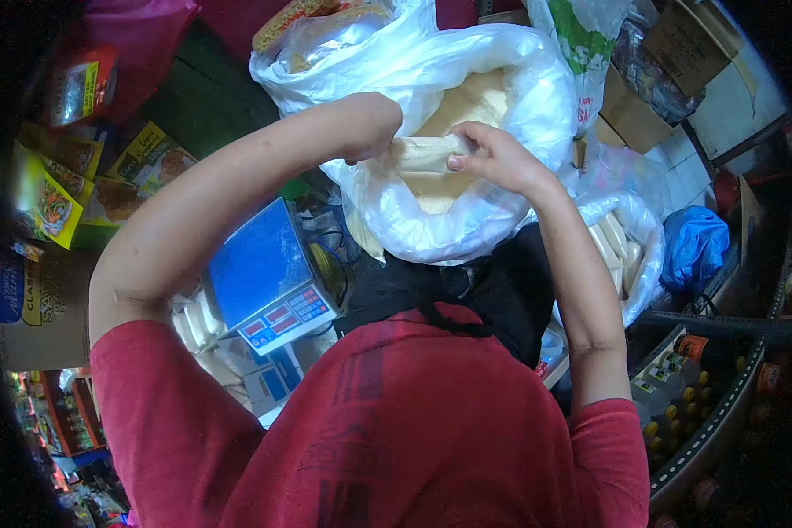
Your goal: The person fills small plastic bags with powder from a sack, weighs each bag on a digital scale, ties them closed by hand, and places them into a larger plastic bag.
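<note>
A small clear bag of pale powder (pixel 421 156) lies level between my two hands, over a large white plastic sack (pixel 546 79). My right hand (pixel 495 158) grips the bag's right end between thumb and fingers. At its left end is my left hand (pixel 371 130), bent inward with the back of the hand up; its fingers are mostly hidden. Loose pale powder (pixel 480 95) fills the sack beneath and behind the bag.
A blue digital scale (pixel 260 255) stands at the left, beside filled packets (pixel 200 321). More filled packets (pixel 614 246) sit in a bag at the right, near a blue plastic bag (pixel 695 245). Bottles (pixel 678 387) stand in a rack at lower right.
</note>
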Demonstrator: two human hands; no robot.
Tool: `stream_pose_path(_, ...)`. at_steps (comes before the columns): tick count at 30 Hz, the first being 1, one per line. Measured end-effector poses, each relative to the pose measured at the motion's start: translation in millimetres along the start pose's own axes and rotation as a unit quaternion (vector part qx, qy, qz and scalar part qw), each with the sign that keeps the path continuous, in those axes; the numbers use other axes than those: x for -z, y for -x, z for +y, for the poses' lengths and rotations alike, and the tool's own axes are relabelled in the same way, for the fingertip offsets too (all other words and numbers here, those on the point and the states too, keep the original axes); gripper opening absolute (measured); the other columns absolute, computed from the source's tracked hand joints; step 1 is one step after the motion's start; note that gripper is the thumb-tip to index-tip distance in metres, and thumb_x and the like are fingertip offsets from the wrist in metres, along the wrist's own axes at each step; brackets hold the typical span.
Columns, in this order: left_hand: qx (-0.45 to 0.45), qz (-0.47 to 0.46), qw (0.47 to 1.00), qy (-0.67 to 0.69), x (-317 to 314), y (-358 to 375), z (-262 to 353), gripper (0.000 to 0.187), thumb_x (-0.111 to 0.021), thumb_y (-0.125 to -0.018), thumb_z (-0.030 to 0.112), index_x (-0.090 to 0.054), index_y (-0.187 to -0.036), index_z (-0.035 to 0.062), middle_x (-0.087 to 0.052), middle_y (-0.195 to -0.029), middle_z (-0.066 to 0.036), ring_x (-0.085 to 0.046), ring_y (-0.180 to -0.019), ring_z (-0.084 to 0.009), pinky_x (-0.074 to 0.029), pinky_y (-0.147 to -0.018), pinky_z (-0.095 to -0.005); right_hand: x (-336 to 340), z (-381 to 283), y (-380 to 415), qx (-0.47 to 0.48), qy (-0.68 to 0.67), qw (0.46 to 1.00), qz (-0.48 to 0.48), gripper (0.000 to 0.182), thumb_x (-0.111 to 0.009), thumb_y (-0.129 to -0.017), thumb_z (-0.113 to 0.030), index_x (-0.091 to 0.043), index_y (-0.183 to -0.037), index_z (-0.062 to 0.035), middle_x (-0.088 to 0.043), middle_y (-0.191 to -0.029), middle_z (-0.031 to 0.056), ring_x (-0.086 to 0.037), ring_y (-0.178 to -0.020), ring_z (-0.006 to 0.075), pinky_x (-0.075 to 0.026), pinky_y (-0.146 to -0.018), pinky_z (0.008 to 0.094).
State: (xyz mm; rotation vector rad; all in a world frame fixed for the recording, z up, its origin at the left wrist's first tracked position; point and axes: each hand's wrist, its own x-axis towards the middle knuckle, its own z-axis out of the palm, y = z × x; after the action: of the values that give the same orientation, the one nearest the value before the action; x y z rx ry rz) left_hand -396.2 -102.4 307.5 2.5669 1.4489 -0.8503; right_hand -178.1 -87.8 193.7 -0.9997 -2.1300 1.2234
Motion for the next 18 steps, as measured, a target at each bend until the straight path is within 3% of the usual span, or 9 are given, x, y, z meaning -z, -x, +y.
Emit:
stream_pose_path(2, 0.066, -0.046, 0.993, 0.084, 12.4, 7.8, 8.5, 0.030, -0.050, -0.077, 0.000, -0.067, -0.101, -0.0010, -0.067, -0.078, -0.019, -0.067, -0.060, -0.0245, -0.052, -0.057, -0.0374, 4.6, -8.1, 1.7, -0.006, 0.029, 1.000, -0.007, 0.048, -0.071, -0.081, -0.025, -0.054, -0.116, 0.0026, -0.061, -0.097, 0.0093, -0.054, -0.090, 0.0158, -0.044, -0.081, 0.0285)
stream_pose_path(12, 0.111, 0.002, 0.964, 0.242, 9.0, 40.3, 2.2, 0.040, -0.048, -0.076, -0.004, -0.062, -0.113, -0.0047, -0.067, -0.086, -0.019, -0.067, -0.061, -0.0216, -0.053, -0.056, -0.0344, 11.2, -40.0, 2.1, 0.038, 0.072, 0.997, 0.007, 0.041, -0.070, -0.082, -0.028, -0.057, -0.107, 0.0009, -0.061, -0.091, 0.0106, -0.054, -0.085, 0.0194, -0.043, -0.079, 0.0323)
stream_pose_path(15, 0.130, 0.055, 0.927, 0.347, -6.2, 48.7, -4.4, 0.045, -0.048, -0.076, -0.003, -0.057, -0.119, -0.0062, -0.068, -0.092, -0.016, -0.067, -0.064, -0.0198, -0.053, -0.059, -0.0333, 11.2, -45.4, 1.8, 0.051, 0.093, 0.994, 0.024, 0.040, -0.070, -0.081, -0.028, -0.058, -0.106, 0.0009, -0.061, -0.091, 0.0110, -0.054, -0.084, 0.0195, -0.044, -0.079, 0.0324)
stream_pose_path(17, 0.111, 0.138, 0.814, 0.553, -18.3, 58.4, -2.8, 0.042, -0.051, -0.077, -0.002, -0.056, -0.118, -0.0111, -0.066, -0.092, -0.016, -0.066, -0.060, -0.0183, -0.052, -0.056, -0.0288, 9.7, -50.9, 1.9, 0.047, 0.116, 0.991, 0.040, 0.040, -0.069, -0.082, -0.029, -0.058, -0.107, 0.0006, -0.061, -0.090, 0.0120, -0.055, -0.084, 0.0204, -0.044, -0.078, 0.0330)
stream_pose_path(18, 0.111, 0.142, 0.813, 0.554, -24.6, 61.5, -1.7, 0.042, -0.051, -0.077, -0.002, -0.056, -0.118, -0.0111, -0.066, -0.092, -0.016, -0.066, -0.060, -0.0183, -0.052, -0.056, -0.0288, 9.2, -54.1, 1.2, 0.049, 0.119, 0.991, 0.039, 0.040, -0.069, -0.082, -0.029, -0.058, -0.107, 0.0006, -0.061, -0.090, 0.0120, -0.055, -0.084, 0.0204, -0.044, -0.078, 0.0330)
